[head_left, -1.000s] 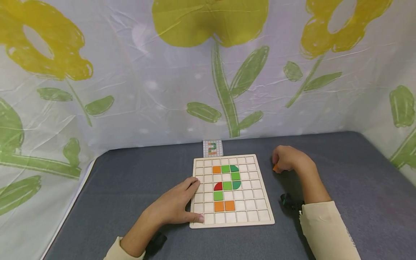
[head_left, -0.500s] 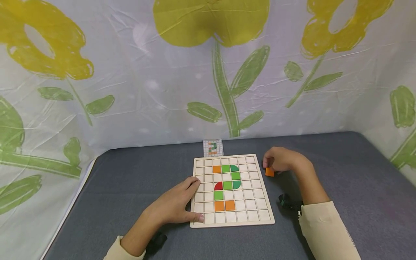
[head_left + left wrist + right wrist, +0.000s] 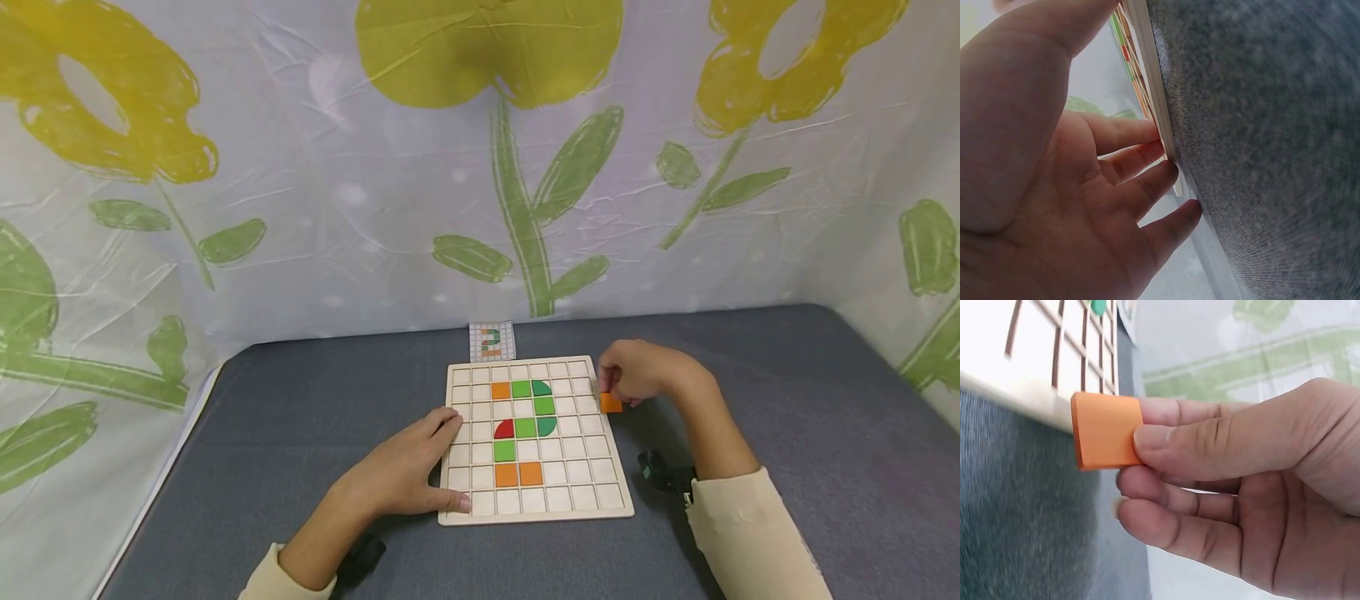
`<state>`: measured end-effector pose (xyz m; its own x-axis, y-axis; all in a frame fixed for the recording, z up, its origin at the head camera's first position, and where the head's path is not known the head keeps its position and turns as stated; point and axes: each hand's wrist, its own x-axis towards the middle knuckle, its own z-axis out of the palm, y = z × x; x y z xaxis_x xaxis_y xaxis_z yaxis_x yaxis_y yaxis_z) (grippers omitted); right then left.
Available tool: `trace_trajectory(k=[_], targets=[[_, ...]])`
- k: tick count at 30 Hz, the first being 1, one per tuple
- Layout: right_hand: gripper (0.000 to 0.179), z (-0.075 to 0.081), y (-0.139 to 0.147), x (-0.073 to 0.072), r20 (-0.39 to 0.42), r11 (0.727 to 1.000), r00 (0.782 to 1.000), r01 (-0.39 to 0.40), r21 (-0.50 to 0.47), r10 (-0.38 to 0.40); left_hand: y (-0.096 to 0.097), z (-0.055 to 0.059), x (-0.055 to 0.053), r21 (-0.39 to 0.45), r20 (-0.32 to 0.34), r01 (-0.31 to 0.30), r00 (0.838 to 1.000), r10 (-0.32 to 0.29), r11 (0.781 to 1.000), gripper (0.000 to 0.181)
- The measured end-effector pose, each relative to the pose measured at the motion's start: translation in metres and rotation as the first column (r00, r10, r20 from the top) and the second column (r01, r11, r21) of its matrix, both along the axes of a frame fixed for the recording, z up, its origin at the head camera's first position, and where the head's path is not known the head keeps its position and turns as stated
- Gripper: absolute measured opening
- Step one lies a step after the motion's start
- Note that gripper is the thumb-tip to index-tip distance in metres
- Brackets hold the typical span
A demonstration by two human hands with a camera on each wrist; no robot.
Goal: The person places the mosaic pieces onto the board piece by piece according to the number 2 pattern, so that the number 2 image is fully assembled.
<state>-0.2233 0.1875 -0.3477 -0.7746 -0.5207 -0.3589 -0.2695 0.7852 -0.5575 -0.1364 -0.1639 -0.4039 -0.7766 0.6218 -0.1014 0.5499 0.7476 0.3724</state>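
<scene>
A wooden grid board (image 3: 573, 500) lies on the dark table, several coloured tiles set in its cells. Among them are an orange square (image 3: 500, 391), a green square (image 3: 504, 452), a dark green quarter-round (image 3: 547, 427) and a red quarter-round (image 3: 504, 430). My left hand (image 3: 405, 471) rests at the board's left side, thumb over the near corner; in the left wrist view its straight fingers touch the board's edge. Beside the board's right edge, my right hand (image 3: 641, 369) pinches a loose orange square tile (image 3: 1107, 431) between thumb and forefinger, the other fingers curled below.
Behind the board, against the cloth backdrop, is a small card (image 3: 492, 342) printed with a grid and a coloured figure. A dark grey cloth covers the table (image 3: 315, 400). A black device (image 3: 660, 471) hangs under my right wrist.
My right hand has moved left with the orange tile, from out on the table to the board's right edge. The left hand and the tiles on the board stay as they were.
</scene>
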Motion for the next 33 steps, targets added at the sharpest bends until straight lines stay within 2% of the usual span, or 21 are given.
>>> trace_trajectory(k=[5, 10, 16, 24, 33], targets=[[0.028, -0.002, -0.021, 0.007, 0.041, 0.997, 0.997, -0.071, -0.031, 0.072, 0.000, 0.000, 0.000, 0.000, 0.008, -0.004, 1.000, 0.004, 1.000, 0.107], [0.030, -0.005, -0.044, 0.016, 0.096, 0.988, 0.984, -0.148, -0.048, 0.152, -0.001, -0.001, -0.001, -0.002, 0.028, -0.007, 1.000, 0.007, 1.000, 0.109], [0.029, -0.005, -0.060, 0.025, 0.131, 0.979, 0.970, -0.195, -0.067, 0.202, 0.000, 0.000, -0.001, -0.007, 0.034, -0.015, 0.999, 0.015, 1.000, 0.109], [0.035, -0.010, -0.075, 0.031, 0.058, 0.958, 0.957, -0.280, -0.062, 0.283, 0.000, 0.000, -0.001, -0.001, 0.026, -0.014, 1.000, 0.014, 1.000, 0.108], [0.034, -0.011, -0.083, 0.038, -0.014, 0.944, 0.945, -0.324, 0.056, 0.326, 0.000, 0.000, 0.000, -0.006, 0.022, -0.012, 1.000, 0.012, 1.000, 0.108]])
